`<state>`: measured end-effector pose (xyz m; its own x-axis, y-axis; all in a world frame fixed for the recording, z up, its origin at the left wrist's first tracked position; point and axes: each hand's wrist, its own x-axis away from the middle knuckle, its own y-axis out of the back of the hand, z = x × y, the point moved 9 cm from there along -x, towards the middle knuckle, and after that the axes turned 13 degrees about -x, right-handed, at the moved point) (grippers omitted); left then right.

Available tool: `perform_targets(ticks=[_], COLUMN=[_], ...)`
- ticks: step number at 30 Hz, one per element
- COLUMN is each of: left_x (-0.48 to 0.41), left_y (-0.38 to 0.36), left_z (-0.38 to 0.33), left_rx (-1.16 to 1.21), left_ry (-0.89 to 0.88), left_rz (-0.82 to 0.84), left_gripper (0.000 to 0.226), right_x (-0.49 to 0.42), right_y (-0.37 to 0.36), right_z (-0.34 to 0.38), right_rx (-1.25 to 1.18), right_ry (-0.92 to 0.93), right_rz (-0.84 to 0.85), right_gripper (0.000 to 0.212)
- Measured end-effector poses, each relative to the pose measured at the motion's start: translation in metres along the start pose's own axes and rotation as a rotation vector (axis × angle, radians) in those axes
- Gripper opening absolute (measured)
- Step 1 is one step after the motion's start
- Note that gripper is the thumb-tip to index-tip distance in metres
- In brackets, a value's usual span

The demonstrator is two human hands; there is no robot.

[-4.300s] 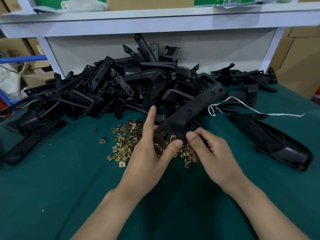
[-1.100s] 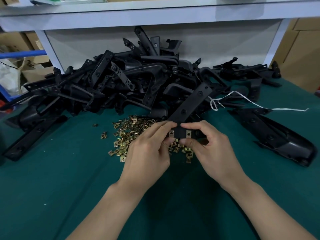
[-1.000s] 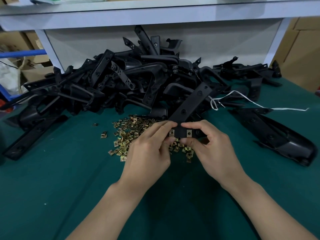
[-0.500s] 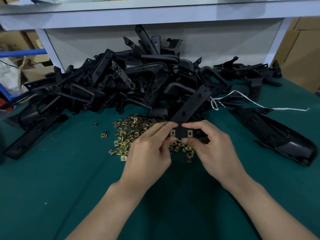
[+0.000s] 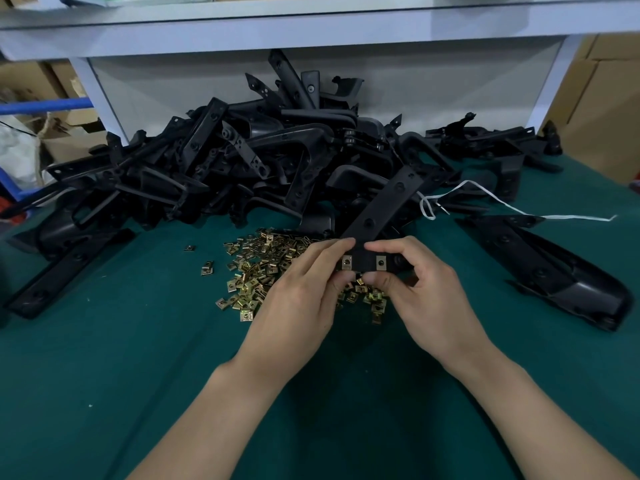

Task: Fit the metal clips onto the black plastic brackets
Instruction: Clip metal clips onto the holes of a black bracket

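Working at a table (image 5: 104, 375) covered in dark green cloth, we have a white shelf (image 5: 311, 26) beyond our grip and cardboard boxes (image 5: 606, 109) off to the side of it. Behind our fingers a pile of black brackets (image 5: 242, 161) is heaped against the shelf's back panel. A white string (image 5: 519, 211) trails over the cloth to the right of the grip, and a large moulded part (image 5: 554, 268) lies just nearer than it. Well left of the grip a long flat bracket (image 5: 69, 268) lies on the cloth.

We hold one black bracket (image 5: 384, 209) by its near end. Our left hand (image 5: 298, 306) pinches the left corner between thumb and curled fingers, and our right hand (image 5: 426, 296) pinches the right corner the same way. The strip slants up and away to the right from the grip. Two metal clips (image 5: 347, 262) sit side by side on that near edge, between our fingertips. The loose clips (image 5: 263, 268) lie in a heap beneath and to the left of our hands
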<state>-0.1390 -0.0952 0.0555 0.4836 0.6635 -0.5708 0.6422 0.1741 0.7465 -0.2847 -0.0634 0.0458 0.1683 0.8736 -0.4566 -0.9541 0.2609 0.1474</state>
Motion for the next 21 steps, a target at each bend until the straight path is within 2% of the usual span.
perform_targets(ticks=[5,11,15,18,21], left_x=[0.000,0.002,0.002,0.001,0.003], left_y=[0.004,0.005,0.008,0.021,0.043], left_z=[-0.001,-0.001,-0.003,-0.011,-0.023], left_rx=[-0.041,-0.028,-0.020,-0.108,-0.119], left_ry=[0.003,-0.019,-0.026,-0.069,-0.141], left_rz=[-0.065,-0.107,-0.118,-0.189,-0.332], left_gripper=[0.034,0.045,0.042,0.032,0.034], right_x=[0.000,-0.002,-0.002,-0.001,0.003], right_y=[-0.001,-0.001,-0.001,0.000,0.006], right_z=[0.000,-0.001,0.002,0.020,0.058], right_rx=[-0.018,-0.040,-0.041,0.021,0.174], right_ry=[-0.009,-0.019,-0.005,0.088,0.287], right_rz=[0.004,0.001,0.001,-0.007,-0.035], right_gripper=[0.030,0.029,0.030,0.029,0.026])
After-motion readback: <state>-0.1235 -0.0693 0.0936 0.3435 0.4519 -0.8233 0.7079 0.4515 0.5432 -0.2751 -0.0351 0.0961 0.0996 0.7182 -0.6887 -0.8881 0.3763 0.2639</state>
